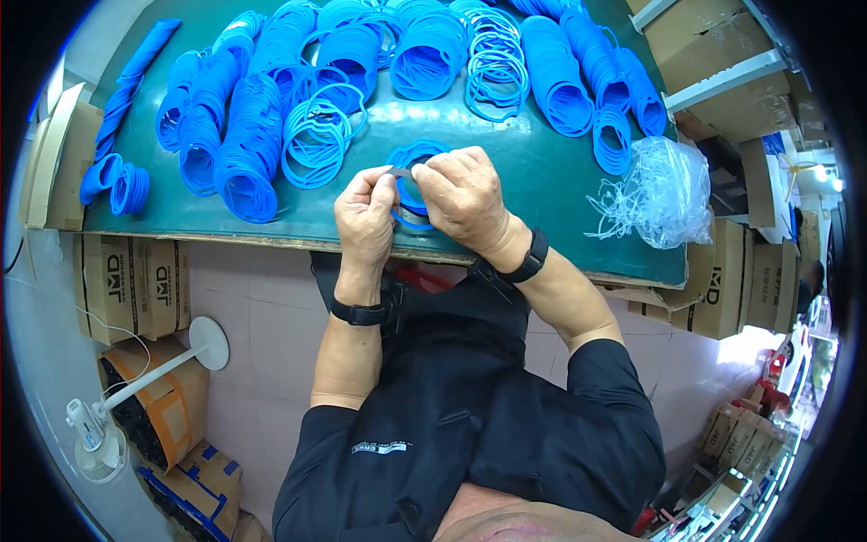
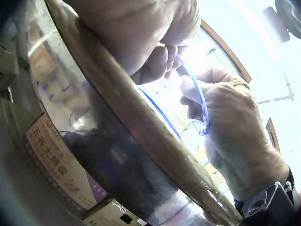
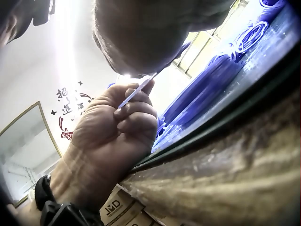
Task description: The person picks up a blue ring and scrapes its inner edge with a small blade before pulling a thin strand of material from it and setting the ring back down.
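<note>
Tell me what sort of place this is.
Probably a small workshop or packing room: a green worktable crowded with stacks of blue rings, a bag of clear plastic scraps at its edge, and cartons marked JMD on the floor below.

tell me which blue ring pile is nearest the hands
The small ring pile near the front edge of the table, partly covered by the left hand and right hand.
</note>
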Demonstrator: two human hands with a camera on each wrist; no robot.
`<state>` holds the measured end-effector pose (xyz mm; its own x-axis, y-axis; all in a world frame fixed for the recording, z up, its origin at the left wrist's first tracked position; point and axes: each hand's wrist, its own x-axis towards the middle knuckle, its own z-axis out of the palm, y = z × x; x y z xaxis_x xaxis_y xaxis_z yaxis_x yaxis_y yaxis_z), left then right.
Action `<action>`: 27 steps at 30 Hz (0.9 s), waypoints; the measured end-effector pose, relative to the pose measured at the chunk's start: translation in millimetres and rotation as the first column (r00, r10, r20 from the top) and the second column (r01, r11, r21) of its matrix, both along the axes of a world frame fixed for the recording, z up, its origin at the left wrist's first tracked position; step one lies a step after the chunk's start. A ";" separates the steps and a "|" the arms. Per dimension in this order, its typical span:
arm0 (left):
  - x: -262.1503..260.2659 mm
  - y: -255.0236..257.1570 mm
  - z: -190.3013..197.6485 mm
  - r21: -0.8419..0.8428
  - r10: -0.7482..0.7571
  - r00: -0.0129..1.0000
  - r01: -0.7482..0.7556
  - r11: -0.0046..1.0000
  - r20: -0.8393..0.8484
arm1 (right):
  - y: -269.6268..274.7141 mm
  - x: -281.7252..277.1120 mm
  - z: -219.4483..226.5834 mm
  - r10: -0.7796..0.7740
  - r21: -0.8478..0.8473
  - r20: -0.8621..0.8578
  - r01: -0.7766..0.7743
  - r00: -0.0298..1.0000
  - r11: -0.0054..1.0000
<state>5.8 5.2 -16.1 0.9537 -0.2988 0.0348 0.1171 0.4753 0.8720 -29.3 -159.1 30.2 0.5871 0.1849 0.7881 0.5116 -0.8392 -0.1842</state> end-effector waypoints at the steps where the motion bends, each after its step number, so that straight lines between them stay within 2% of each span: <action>1: 0.3 -0.4 -0.2 -0.001 -0.002 1.000 0.002 1.000 0.011 | 0.5 0.7 0.0 -0.016 0.002 0.007 0.016 1.000 1.000; 3: -0.5 -0.7 0.7 0.002 0.001 1.000 -0.001 1.000 0.004 | 0.6 -0.8 0.5 -0.029 0.007 0.013 0.029 0.999 1.000; 5: -0.5 -0.9 0.6 0.003 0.005 1.000 -0.005 1.000 -0.002 | -2.6 -5.5 3.1 0.003 -0.051 -0.113 -0.009 0.994 0.999; 6: -0.4 -1.0 -0.4 -0.005 0.008 1.000 -0.008 1.000 -0.006 | -2.3 -5.3 3.0 0.003 -0.051 -0.113 -0.009 0.994 0.999; 9: 0.5 0.4 0.5 -0.015 0.002 1.000 -0.002 1.000 -0.009 | -1.3 -0.9 3.1 0.026 -0.038 -0.046 -0.027 0.999 0.999; 14: 1.0 1.4 7.9 0.005 -0.073 0.996 0.074 0.997 -0.053 | -2.4 6.1 2.9 -0.048 0.131 0.055 0.040 0.997 0.991; 16: -0.3 -1.9 5.3 0.107 -0.041 0.999 0.041 0.993 0.003 | 0.2 5.0 6.7 -0.040 0.113 0.015 0.038 0.999 0.993; 20: -1.6 -2.9 2.7 0.104 -0.072 0.994 0.063 0.993 0.083 | 2.0 2.5 9.2 -0.023 0.035 -0.068 0.026 0.997 0.999; 22: -3.3 -2.3 3.1 0.190 -0.088 0.982 0.056 0.980 0.166 | -0.3 3.3 5.0 -0.041 0.005 -0.065 0.041 0.997 0.999; 27: -5.8 0.0 7.5 0.187 -0.119 0.973 0.082 0.979 0.198 | -0.7 1.2 7.3 -0.047 -0.035 -0.026 0.046 0.999 0.998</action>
